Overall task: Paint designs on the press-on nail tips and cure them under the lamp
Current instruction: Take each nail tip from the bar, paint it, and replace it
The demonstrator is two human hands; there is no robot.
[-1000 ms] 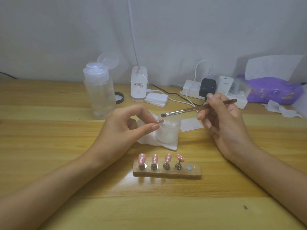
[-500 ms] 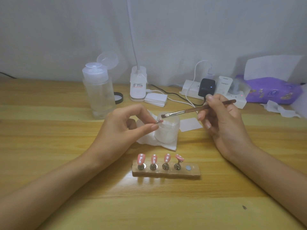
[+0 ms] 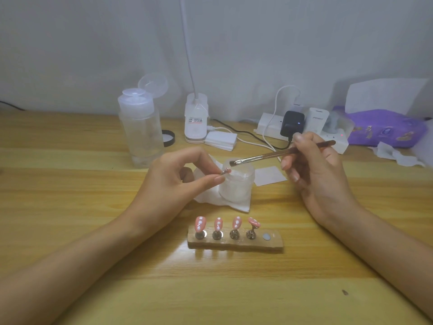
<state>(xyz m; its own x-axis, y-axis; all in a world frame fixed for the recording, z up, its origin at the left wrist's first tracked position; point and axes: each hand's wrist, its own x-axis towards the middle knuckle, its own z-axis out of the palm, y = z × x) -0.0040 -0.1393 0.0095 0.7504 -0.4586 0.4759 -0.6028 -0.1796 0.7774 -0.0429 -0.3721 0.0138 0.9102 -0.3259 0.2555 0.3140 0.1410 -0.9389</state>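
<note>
While the wooden table [image 3: 70, 231] serves as the work surface, the step in hand is judged to be the loading of the brush at the jar before the held tip is painted. The left hand [image 3: 173, 184] is raised over the table, and a small stud bearing one pink nail tip [image 3: 226, 171] is pinched between its thumb and forefinger, just beside the rim of the open white jar [image 3: 236, 184]. The brush [image 3: 281, 155] is gripped pen-fashion by the curled fingers of the right hand [image 3: 316, 170], with its bristles over the jar mouth; whether the contents are touched cannot be told. It is advised that little be taken up, that excess be drawn off on the rim, and that the stud be steadied before any stroke is laid. Behind, a clear pump bottle [image 3: 140, 127], a purple packet [image 3: 386, 130], a gooseneck lamp [image 3: 196, 120] and a power strip [image 3: 269, 127] are noted, well apart from the hands. The jar is seated on a crumpled tissue [image 3: 210, 199], which is judged a tipping risk. The wooden holder [image 3: 234, 242], nearest the person, carries four painted tips [image 3: 218, 224] and one vacant socket [image 3: 266, 236]; it lies between the forearms and could be knocked.
</note>
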